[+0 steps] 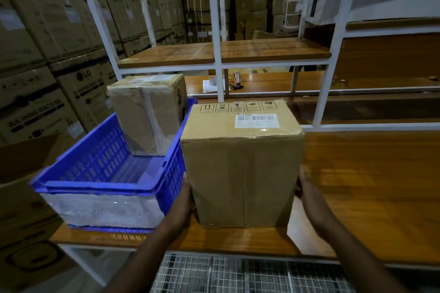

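While the left hand (185,197) presses the carton (242,173), right hand (307,190) perhaps touches.

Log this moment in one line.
left hand, right hand: press sides of large carton | stands on table | blue crate holds small carton

I can't see fingertips of left hand (184,200): hidden behind left side of large box (242,173). Right hand (307,195) blurred, so contact with box unclear to me. Both forearms cut off by near edge. Label (256,120) print too small to read. Base of small box (147,112) hidden by blue crate (95,188) wall. Far shelf items (235,81) partly behind rack post (220,54), too small to identify.
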`<state>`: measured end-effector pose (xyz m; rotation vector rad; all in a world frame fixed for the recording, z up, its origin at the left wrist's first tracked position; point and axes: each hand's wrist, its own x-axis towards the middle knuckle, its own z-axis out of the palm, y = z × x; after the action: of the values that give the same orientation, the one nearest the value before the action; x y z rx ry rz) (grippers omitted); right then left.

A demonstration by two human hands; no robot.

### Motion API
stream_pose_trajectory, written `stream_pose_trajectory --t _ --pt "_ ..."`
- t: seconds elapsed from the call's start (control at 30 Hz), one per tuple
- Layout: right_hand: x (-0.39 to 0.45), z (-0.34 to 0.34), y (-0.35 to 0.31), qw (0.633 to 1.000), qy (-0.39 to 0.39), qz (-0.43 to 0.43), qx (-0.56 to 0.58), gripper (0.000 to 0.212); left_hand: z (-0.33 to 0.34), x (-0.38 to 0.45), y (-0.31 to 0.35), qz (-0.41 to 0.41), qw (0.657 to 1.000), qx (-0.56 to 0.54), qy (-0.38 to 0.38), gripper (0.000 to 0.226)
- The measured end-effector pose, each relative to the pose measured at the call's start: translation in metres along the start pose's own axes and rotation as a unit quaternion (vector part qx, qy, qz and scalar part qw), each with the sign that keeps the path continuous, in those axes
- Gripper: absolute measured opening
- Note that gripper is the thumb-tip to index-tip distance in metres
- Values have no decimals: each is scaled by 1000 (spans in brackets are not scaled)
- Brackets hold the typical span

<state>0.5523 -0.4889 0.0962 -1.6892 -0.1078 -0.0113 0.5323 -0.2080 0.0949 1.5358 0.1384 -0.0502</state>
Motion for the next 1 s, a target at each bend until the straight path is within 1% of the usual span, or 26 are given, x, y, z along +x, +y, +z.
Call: stream_pose_trajectory --t 0.1,0.2,0.23,0.3,0.4,0.47,0.57,0.67,0.73,0.8,0.87,0.93,1.0 --pt "-10 3 40 999 -15 32 19 39 0 3 -20 0 999 1 35 49" --pt "-10 0 55 1000 -17 25 -4 42 -2 8 -24 26 998 15 48 47" --pt "-9 -2 55 1000 -15 21 -15 40 -2 9 -24 41 998 17 51 47" --pt "-8 -5 51 999 -12 11 -45 36 -2 10 -27 87 992 51 82 49" --pt "-6 -8 45 996 -11 -18 -91 37 -2 11 -29 149 973 102 146 51" --pt "-7 -9 39 994 -7 -34 -103 40 -1 9 -26 175 966 103 158 54" --pt "-8 -10 27 994 -4 -47 -97 36 4 5 -14 189 963 108 159 58" --pt "-5 -13 12 996 9 -52 -73 33 7 0 1 186 963 105 167 49" --pt "-4 -17 -2 996 14 -56 -62 29 5 -4 12 196 963 103 156 43" --pt "-2 -22 -18 997 9 -63 -42 26 4 -8 23 202 965 107 129 36" --pt "1 -29 -31 998 10 -59 2 29 6 -15 37 205 969 95 99 36" --pt "4 -36 -42 998 -1 -56 28 41 8 -23 52 205 978 11 44 44" --pt "5 -41 -53 996 -19 -73 52 39 8 -32 68 174 982 -76 -20 59"
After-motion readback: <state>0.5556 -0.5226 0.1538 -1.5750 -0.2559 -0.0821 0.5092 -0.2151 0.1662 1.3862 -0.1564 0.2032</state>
